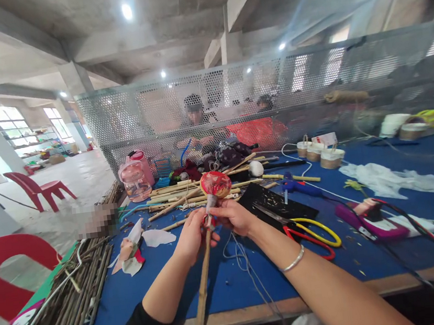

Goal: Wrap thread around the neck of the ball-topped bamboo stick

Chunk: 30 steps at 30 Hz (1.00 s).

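Note:
My left hand (pixel 192 235) is closed around a long bamboo stick (pixel 201 291) that slants up from the table's front edge. A round red and yellow ornament (pixel 215 184) sits on the stick's top. My right hand (pixel 233 215) pinches the stick just under the ornament, where thin string (pixel 241 257) hangs down. A silver bangle (pixel 294 261) circles my right wrist.
Scissors with red and yellow handles (pixel 309 233) lie on a black sheet (pixel 275 205) on the blue table (pixel 231 282). A blue glue gun (pixel 297 185), more bamboo sticks (pixel 181 196), twine spools (pixel 324 154) and a pink jug (pixel 136 177) lie behind. Twig bundles (pixel 71 301) lie left. People sit behind a mesh screen (pixel 271 92).

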Motion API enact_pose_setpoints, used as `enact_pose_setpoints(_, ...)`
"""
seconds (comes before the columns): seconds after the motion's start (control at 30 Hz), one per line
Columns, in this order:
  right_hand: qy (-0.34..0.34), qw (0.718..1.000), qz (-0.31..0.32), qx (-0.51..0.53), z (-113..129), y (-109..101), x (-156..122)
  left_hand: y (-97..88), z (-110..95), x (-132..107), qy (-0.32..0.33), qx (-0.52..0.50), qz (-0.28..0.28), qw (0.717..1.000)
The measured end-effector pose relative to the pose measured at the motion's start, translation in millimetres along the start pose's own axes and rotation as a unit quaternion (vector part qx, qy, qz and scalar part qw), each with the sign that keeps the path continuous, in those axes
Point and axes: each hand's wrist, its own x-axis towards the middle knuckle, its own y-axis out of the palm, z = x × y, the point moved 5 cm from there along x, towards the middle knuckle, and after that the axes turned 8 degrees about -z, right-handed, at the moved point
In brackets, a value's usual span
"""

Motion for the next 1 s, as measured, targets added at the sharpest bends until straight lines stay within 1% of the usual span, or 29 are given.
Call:
enact_pose_setpoints(0.07,0.008,1.000,-0.006,-0.003,-2,1,1,1.2,-2,-2,0.059,0.041,-0.009,0.997)
enact_pose_setpoints(0.13,0.009,1.000,-0.021,-0.015,-3,-1,2,1.2,-3,-2,0.098,0.070,-0.022,0.992)
enact_pose_setpoints(0.2,0.001,0.999,-0.028,-0.038,-4,-3,4,-1.1,-4,-1,0.125,0.072,-0.045,0.988)
enact_pose_setpoints(0.3,-0.003,0.997,-0.025,-0.073,-2,-7,5,-5.3,-4,2,0.137,0.053,-0.066,0.987)
enact_pose_setpoints(0.4,-0.004,0.995,-0.044,-0.086,3,-12,3,-9.1,-4,5,0.138,0.056,-0.083,0.985)
enact_pose_setpoints(0.5,-0.015,0.996,-0.053,-0.065,7,-13,1,-10.8,-5,6,0.140,0.064,-0.089,0.984)
enact_pose_setpoints(0.63,-0.010,0.999,-0.044,-0.028,5,-13,0,-11.2,-4,7,0.146,0.062,-0.086,0.984)
enact_pose_setpoints(0.77,0.002,0.998,-0.051,-0.034,0,-14,4,-10.8,-7,5,0.134,0.026,-0.076,0.988)
enact_pose_setpoints(0.87,0.009,0.998,-0.048,-0.028,-1,-11,5,-6.6,-9,2,0.105,-0.041,-0.032,0.993)
enact_pose_setpoints(0.93,0.003,0.999,-0.041,-0.010,1,-9,5,-3.2,-10,1,0.066,-0.094,0.008,0.993)
enact_pose_setpoints(1.0,0.008,1.000,-0.023,0.003,0,-7,4,-0.8,-6,1,-0.004,-0.131,0.036,0.991)
